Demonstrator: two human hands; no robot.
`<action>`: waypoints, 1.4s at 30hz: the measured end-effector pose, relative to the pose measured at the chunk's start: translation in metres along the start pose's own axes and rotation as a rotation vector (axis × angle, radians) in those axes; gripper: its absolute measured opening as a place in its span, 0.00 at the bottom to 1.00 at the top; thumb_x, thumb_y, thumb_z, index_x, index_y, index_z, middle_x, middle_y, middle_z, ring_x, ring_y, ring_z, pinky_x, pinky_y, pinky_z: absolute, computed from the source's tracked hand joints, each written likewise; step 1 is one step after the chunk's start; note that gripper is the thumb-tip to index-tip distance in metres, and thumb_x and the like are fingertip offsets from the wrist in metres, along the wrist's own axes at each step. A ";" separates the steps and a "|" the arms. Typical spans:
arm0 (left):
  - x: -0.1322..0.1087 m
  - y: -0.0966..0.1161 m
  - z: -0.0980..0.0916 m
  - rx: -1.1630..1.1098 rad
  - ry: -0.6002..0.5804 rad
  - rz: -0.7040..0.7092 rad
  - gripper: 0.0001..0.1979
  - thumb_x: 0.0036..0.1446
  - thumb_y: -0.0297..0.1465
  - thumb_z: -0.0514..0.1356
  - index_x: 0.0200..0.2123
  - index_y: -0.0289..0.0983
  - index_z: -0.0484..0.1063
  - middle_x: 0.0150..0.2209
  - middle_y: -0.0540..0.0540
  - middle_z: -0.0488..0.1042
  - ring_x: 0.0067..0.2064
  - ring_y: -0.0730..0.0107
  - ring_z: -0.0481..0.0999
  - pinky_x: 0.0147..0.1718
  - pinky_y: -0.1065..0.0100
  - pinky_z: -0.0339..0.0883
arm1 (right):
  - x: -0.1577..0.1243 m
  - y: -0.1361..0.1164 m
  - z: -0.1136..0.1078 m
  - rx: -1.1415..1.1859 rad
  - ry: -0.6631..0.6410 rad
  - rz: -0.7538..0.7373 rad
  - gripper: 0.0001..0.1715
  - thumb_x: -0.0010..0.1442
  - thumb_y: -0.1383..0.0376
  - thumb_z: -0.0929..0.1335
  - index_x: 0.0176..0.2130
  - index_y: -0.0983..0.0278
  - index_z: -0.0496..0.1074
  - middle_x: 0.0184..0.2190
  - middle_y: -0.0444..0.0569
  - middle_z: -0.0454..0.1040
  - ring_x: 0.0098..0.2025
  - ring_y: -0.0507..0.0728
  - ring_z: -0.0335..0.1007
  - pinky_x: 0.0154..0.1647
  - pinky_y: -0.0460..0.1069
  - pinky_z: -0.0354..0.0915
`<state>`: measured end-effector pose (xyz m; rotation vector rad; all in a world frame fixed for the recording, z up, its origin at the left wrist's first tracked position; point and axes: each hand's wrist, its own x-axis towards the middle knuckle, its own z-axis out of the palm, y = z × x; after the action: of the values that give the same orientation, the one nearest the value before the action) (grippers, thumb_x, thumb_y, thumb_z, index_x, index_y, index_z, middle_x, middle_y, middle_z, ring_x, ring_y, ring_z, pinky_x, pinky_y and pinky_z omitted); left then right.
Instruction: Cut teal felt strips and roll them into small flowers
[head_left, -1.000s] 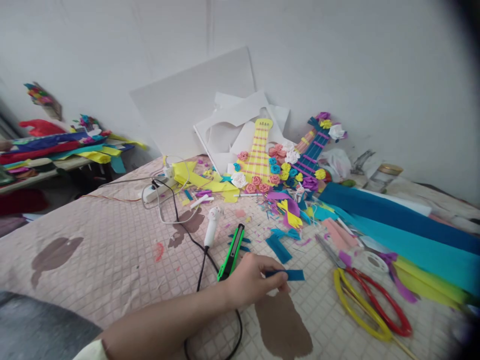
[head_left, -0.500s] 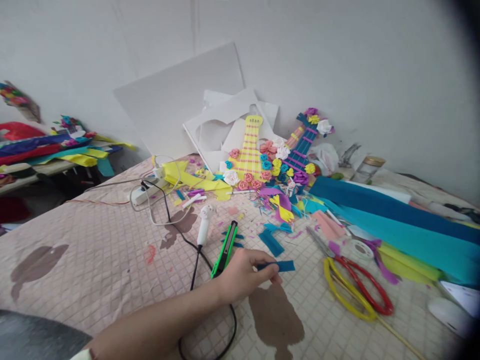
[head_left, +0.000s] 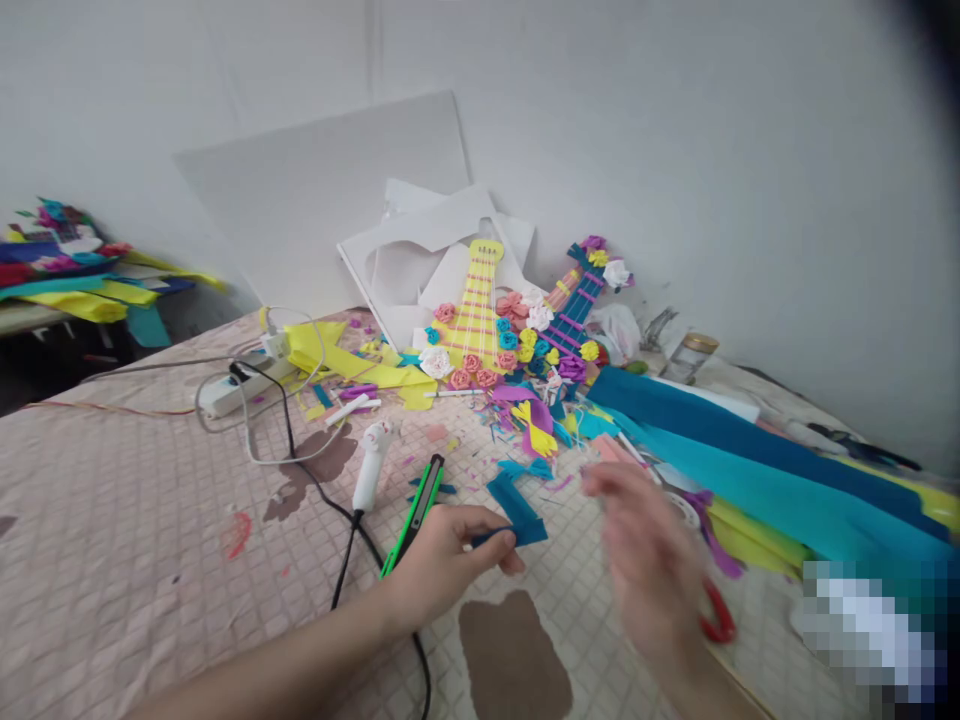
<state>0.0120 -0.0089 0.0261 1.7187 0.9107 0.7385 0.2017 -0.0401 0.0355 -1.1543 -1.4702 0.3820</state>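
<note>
My left hand [head_left: 457, 555] is closed, pinching a short strip of dark blue crepe paper [head_left: 531, 531] between thumb and fingers. Just beyond the strip lies another blue crepe paper piece [head_left: 512, 495] on the table. A green utility knife [head_left: 414, 515] rests behind my left wrist. My right hand [head_left: 649, 560] is raised to the right of the strip, blurred by motion, its fingers reaching forward and apart from the strip. I see nothing in it. Behind it are scissors, mostly hidden, with part of their red handle [head_left: 718, 612] showing.
A white hot glue gun [head_left: 369, 468] with a black cord lies left of the knife. At the back stand a yellow paper guitar [head_left: 480, 310] and a blue one [head_left: 577, 310] with paper flowers. Crepe paper lengths [head_left: 750, 460] stretch along the right. A power strip [head_left: 240, 388] sits at left.
My right hand has come into view from the right, over the scissors. My left hand still pinches the blue strip. The whole view has shifted slightly to the right.
</note>
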 end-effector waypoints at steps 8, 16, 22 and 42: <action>0.000 -0.005 0.004 -0.208 -0.023 -0.050 0.11 0.57 0.32 0.57 0.29 0.32 0.76 0.26 0.47 0.77 0.29 0.74 0.74 0.29 0.75 0.64 | -0.012 0.007 0.022 0.211 -0.486 0.400 0.14 0.56 0.56 0.67 0.37 0.64 0.74 0.30 0.48 0.74 0.36 0.57 0.70 0.39 0.52 0.65; 0.002 -0.001 0.001 -0.256 -0.050 -0.085 0.10 0.57 0.31 0.58 0.29 0.32 0.76 0.26 0.47 0.78 0.29 0.75 0.75 0.30 0.75 0.67 | -0.015 0.003 0.023 0.220 -0.315 0.498 0.11 0.55 0.58 0.68 0.27 0.63 0.72 0.24 0.44 0.71 0.29 0.53 0.66 0.31 0.46 0.62; 0.001 -0.001 0.001 -0.259 -0.081 -0.148 0.11 0.57 0.31 0.58 0.28 0.33 0.76 0.27 0.48 0.79 0.28 0.76 0.75 0.30 0.76 0.67 | -0.010 0.005 0.022 0.215 -0.272 0.608 0.16 0.53 0.57 0.69 0.21 0.64 0.67 0.18 0.41 0.65 0.24 0.50 0.61 0.26 0.46 0.58; 0.007 -0.006 0.000 -0.474 -0.157 -0.301 0.12 0.54 0.35 0.59 0.26 0.32 0.76 0.26 0.47 0.79 0.26 0.76 0.76 0.29 0.75 0.68 | -0.012 0.007 0.019 0.241 -0.252 0.658 0.19 0.53 0.56 0.69 0.19 0.64 0.65 0.17 0.41 0.64 0.23 0.50 0.59 0.26 0.47 0.55</action>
<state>0.0139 -0.0020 0.0210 1.1730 0.7866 0.5540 0.1864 -0.0398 0.0181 -1.4076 -1.1747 1.1602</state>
